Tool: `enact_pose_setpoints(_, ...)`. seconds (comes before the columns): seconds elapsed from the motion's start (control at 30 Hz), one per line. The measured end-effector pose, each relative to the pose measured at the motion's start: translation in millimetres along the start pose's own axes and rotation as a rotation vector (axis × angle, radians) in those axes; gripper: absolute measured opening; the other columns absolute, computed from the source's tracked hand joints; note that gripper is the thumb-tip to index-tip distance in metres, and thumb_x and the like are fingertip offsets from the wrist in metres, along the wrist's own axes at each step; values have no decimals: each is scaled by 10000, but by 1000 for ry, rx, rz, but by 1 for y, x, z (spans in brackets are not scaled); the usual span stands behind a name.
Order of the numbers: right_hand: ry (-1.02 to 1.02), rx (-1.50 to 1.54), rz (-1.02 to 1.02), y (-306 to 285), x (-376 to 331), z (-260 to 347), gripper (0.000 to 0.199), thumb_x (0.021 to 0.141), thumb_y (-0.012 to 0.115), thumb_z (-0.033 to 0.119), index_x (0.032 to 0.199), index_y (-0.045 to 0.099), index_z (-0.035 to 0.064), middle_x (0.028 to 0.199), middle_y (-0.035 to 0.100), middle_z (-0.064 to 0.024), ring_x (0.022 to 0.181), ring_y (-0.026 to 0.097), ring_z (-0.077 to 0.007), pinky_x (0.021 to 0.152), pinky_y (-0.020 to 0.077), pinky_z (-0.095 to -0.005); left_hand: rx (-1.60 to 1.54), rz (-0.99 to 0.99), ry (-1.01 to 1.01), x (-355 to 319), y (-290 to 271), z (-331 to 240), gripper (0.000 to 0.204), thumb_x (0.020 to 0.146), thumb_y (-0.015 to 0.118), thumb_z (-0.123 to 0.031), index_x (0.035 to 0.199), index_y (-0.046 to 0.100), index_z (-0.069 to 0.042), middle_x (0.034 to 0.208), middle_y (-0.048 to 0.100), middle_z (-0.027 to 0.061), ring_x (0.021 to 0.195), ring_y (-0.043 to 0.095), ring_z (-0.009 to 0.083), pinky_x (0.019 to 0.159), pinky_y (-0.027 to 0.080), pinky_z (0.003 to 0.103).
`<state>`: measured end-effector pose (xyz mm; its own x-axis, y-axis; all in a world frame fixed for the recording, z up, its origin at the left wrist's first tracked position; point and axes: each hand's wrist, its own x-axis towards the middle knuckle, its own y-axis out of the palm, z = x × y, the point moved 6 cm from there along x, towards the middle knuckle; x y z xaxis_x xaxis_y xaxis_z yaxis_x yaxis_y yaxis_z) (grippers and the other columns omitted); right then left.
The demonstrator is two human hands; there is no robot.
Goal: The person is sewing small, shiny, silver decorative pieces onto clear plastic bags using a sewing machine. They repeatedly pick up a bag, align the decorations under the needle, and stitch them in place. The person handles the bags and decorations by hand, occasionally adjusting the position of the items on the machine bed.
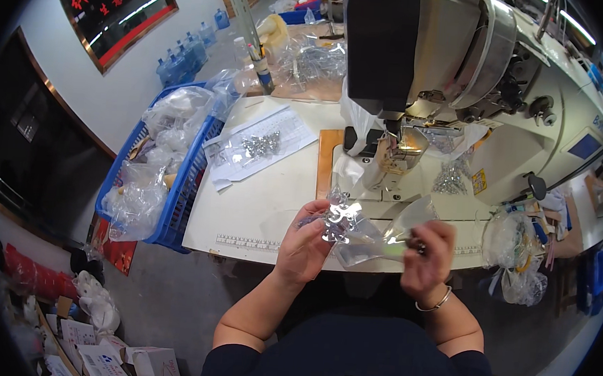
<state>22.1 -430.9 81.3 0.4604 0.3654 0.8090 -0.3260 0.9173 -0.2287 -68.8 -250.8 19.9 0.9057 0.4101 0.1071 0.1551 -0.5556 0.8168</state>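
Above the front edge of the white sewing machine table [258,206], my left hand [304,243] grips a crumpled clear plastic bag [367,248] that glints brightly at its left end. The bag stretches rightward toward my right hand [431,258], whose fingers are curled in and partly blurred. A small dark, shiny bit shows at those fingers, too unclear to name. Just beyond both hands stands the large sewing machine [458,45], its needle area over the metal bed. Small silvery pieces [261,145] lie on white paper [229,165] to the left.
A blue plastic basket [188,194] full of clear bags flanks the table's left side. More silvery pieces [450,179] are heaped right of the needle. Clear bags [517,255] hang at the right edge. Cardboard boxes [104,363] sit on the floor at lower left.
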Motion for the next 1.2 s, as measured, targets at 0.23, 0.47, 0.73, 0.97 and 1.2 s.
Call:
enact_pose_setpoints(0.23,9,-150,335,46,4,8,324,723,726,80,1033,637,47,900,547,-81,778,536,-226,648,467,-308,237,-14,273,-8,5,7,329,927,503,-101,1216,360,-35,1247,449,125,1101,503,192,958,400,346)
enact_pose_setpoints(0.47,-93,-220,345,56,15,14,331,699,728,80,1017,640,52,875,544,-65,794,510,-239,657,450,-319,320,15,354,-7,-2,11,296,929,518,-184,1145,382,-34,1357,346,148,1193,445,258,1006,382,412)
enact_pose_setpoints(0.73,-39,-147,342,62,15,6,268,705,729,73,958,645,52,836,549,-66,723,522,-231,618,445,-316,270,-14,305,-6,-6,15,268,937,505,-188,1130,387,-44,1345,345,130,1155,467,234,978,399,379)
enact_pose_setpoints(0.97,-122,-212,324,59,15,5,276,714,727,70,973,634,56,862,544,-82,715,531,-231,604,451,-307,213,-82,267,-3,-9,18,264,946,494,-199,1143,386,-59,1272,393,103,1103,490,196,942,424,346)
enact_pose_setpoints(1.2,-129,-99,552,62,14,9,466,686,761,163,1114,587,105,1099,531,-79,818,535,-230,680,453,-308,196,-222,202,1,-3,15,312,962,459,-241,1219,394,-78,1120,494,70,1037,522,164,897,459,335)
